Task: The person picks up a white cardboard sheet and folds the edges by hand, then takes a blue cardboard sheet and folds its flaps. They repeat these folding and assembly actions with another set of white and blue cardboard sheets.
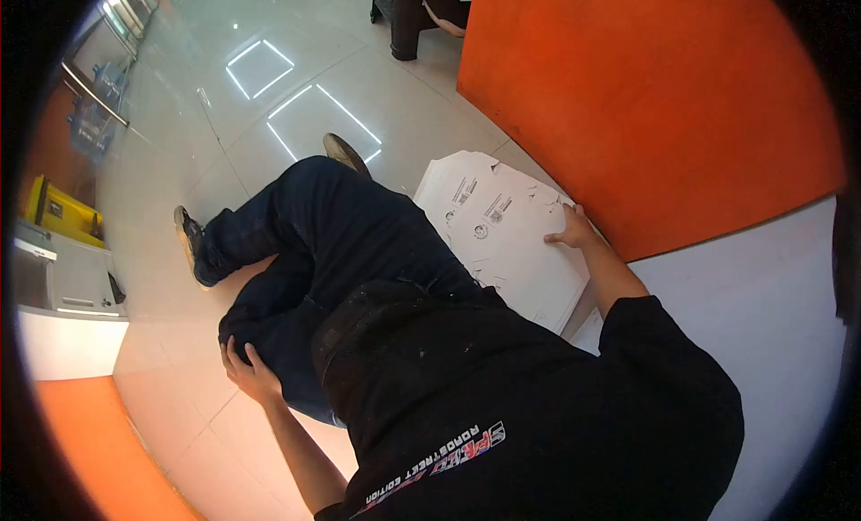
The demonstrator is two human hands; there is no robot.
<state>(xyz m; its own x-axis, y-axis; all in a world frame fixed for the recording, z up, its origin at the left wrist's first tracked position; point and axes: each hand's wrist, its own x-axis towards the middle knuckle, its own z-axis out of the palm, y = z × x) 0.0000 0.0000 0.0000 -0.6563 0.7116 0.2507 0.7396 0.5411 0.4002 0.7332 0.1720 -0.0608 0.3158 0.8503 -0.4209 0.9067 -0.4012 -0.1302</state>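
Person seated on floor. Right hand [574, 230] rests open, gripping nothing, on the cardboard stack [502, 243] lying beside the orange wall [646, 99]. Left hand [247, 373] lies open on the trouser leg [341, 225]. Recommended: lift one sheet by its edge only.

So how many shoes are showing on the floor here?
2: a dark shoe at the left on the pale tiled floor, and a brown-soled shoe beyond the raised knee.

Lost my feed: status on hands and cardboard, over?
Right hand flat on cardboard stack. Left hand on thigh. Stack on floor beside orange panel. Nothing in the way.
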